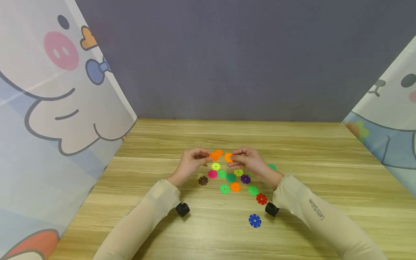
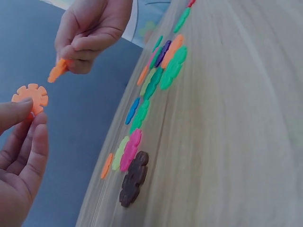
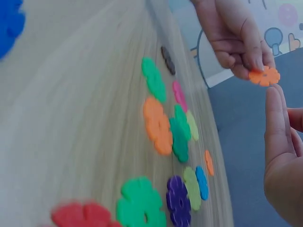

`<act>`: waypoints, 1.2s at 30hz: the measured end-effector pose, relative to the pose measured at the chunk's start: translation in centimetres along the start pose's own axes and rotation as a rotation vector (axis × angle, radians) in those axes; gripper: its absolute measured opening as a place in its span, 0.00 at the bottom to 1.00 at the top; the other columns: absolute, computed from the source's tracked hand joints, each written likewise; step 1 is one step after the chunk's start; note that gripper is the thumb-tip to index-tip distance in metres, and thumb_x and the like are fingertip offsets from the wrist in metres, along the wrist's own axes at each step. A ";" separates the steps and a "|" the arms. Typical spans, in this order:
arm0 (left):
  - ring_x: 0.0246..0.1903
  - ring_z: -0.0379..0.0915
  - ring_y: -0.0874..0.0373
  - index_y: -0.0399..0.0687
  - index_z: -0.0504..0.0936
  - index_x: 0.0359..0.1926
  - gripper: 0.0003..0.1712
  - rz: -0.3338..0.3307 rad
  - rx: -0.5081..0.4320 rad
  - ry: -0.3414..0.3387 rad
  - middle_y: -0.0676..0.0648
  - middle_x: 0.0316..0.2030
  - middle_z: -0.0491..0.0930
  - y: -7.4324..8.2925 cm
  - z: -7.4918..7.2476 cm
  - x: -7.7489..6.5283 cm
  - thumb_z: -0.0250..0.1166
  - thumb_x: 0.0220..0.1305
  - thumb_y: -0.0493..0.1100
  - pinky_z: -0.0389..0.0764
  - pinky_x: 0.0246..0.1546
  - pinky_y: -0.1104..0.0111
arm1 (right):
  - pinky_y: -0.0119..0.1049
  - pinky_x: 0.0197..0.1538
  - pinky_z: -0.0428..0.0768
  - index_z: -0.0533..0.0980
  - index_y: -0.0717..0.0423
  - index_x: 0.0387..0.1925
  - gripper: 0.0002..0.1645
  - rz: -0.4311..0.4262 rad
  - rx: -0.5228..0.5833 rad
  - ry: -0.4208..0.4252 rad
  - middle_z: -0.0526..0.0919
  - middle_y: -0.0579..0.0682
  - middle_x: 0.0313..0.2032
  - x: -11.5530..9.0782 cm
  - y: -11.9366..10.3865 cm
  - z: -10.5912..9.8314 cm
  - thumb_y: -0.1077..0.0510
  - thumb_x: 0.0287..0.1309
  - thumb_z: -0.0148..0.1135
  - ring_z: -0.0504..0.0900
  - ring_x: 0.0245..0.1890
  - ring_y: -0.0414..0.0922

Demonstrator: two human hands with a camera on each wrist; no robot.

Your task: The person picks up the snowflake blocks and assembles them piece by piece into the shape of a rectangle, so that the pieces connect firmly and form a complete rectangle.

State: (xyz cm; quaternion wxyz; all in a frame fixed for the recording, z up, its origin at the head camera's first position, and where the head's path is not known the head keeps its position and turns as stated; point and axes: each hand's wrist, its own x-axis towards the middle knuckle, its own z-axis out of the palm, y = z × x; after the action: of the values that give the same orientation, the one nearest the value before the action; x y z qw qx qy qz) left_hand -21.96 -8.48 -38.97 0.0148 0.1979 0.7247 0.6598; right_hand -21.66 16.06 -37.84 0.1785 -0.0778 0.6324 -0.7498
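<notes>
Over the far part of the scattered pieces, both hands are raised close together. My left hand (image 1: 194, 161) pinches an orange notched flower disc (image 2: 31, 98) between thumb and fingers, its face turned to the left wrist camera. A second orange flower disc (image 1: 228, 157) is held in the fingertips of my right hand (image 1: 250, 161); it appears nearly edge-on in the left wrist view. A small gap separates the two discs in the head view. Another orange disc (image 1: 219, 152) lies on the table just behind the left hand's disc.
Below the hands, flower discs lie flat on the wooden table (image 1: 146, 224), among them yellow (image 1: 216, 166), pink (image 1: 212, 174), brown (image 1: 203, 181), purple (image 1: 245, 179) and red (image 1: 261, 199). A blue disc (image 1: 255, 220) lies nearer. A grey panel (image 1: 227, 65) stands behind.
</notes>
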 end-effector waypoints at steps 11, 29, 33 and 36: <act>0.37 0.79 0.30 0.30 0.85 0.42 0.08 0.040 0.013 -0.023 0.41 0.37 0.86 -0.1 0.8 0.0 0.68 0.63 0.31 0.86 0.36 0.64 | 0.32 0.40 0.86 0.71 0.66 0.41 0.05 0.026 0.127 -0.025 0.84 0.56 0.33 -0.3 0.3 0.4 0.72 0.70 0.49 0.87 0.32 0.43; 0.33 0.80 0.29 0.27 0.86 0.38 0.06 0.055 0.030 -0.013 0.33 0.36 0.85 0.2 1.1 -0.1 0.69 0.59 0.27 0.86 0.37 0.51 | 0.34 0.38 0.86 0.76 0.63 0.38 0.09 0.025 0.154 -0.026 0.85 0.54 0.30 -0.3 0.3 0.9 0.73 0.70 0.49 0.87 0.30 0.43; 0.33 0.81 0.32 0.28 0.86 0.38 0.07 0.076 0.048 -0.006 0.35 0.36 0.86 0.2 1.0 -0.2 0.71 0.59 0.29 0.84 0.38 0.45 | 0.33 0.37 0.86 0.78 0.61 0.36 0.12 0.014 0.173 -0.008 0.85 0.54 0.30 -0.3 0.4 1.1 0.73 0.70 0.50 0.88 0.29 0.43; 0.32 0.82 0.34 0.29 0.87 0.38 0.06 0.116 0.089 -0.001 0.35 0.36 0.86 0.1 0.9 -0.2 0.71 0.59 0.30 0.86 0.36 0.51 | 0.34 0.38 0.86 0.79 0.60 0.35 0.13 0.014 0.183 0.009 0.85 0.54 0.30 -0.4 0.6 1.4 0.73 0.69 0.51 0.88 0.29 0.43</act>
State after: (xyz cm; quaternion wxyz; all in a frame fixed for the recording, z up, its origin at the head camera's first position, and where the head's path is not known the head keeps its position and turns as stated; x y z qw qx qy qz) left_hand -21.48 -7.67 -39.05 -0.0320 0.2406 0.7407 0.6265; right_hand -20.75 14.83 -38.13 0.1875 -0.0535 0.5625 -0.8035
